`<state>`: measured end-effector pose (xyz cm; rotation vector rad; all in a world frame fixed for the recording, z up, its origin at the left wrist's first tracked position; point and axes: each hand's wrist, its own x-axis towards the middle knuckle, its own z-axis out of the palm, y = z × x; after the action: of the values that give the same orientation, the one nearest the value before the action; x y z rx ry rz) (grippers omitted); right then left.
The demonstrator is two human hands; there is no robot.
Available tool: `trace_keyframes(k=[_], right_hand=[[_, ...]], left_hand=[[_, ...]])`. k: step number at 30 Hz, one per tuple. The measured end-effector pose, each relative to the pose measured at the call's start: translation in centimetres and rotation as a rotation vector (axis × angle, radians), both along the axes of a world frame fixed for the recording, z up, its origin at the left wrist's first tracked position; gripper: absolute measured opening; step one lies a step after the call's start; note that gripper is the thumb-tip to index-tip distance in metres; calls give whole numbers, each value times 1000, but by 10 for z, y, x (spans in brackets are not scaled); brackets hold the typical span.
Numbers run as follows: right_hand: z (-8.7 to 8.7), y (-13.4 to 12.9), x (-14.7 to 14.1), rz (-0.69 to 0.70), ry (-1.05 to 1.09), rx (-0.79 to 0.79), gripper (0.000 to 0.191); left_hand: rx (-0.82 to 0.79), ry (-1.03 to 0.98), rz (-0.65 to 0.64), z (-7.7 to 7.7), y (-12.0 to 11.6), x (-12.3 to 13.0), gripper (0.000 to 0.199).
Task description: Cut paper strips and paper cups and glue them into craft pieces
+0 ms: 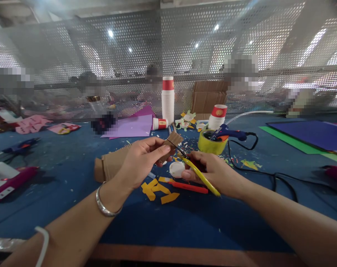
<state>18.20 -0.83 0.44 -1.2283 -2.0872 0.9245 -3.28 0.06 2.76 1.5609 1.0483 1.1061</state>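
Between the thumb and fingers of my left hand [144, 159] is a small brown piece of cardboard [176, 140], raised above the table. My right hand [213, 172] is closed on a pair of yellow-handled scissors [200, 173], whose dark blades reach to the cardboard piece. Whether the blades are apart is hard to make out. Under my hands lie a red-orange marker-like stick [189, 187], several yellow paper scraps [154, 188] and a round white piece [176, 169]. A larger piece of folded corrugated cardboard [110, 163] rests behind my left wrist.
A yellow tape roll [211, 144] holds a blue glue gun [231, 132], its black cord trailing right. Tall stacked paper cups [167, 100] stand at the back, before a perforated metal screen [135, 48]. Coloured sheets [310, 135] lie right, a magenta-and-white tool [12, 181] left.
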Motion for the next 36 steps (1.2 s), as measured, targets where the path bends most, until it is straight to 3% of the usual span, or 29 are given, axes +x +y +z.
trace_keyframes(k=[7, 20, 28, 36], right_hand=[[3, -4, -2, 8, 102, -118, 43], [1, -8, -4, -65, 29, -103, 56], [-4, -5, -3, -27, -30, -4, 55], [-3, -5, -4, -41, -45, -54, 60]], left_hand=[[-6, 30, -30, 4, -2, 2, 15], [-40, -11, -81, 3, -3, 0, 16], [-117, -13, -146, 3, -3, 0, 14], [-197, -50, -171, 3, -1, -1, 15]])
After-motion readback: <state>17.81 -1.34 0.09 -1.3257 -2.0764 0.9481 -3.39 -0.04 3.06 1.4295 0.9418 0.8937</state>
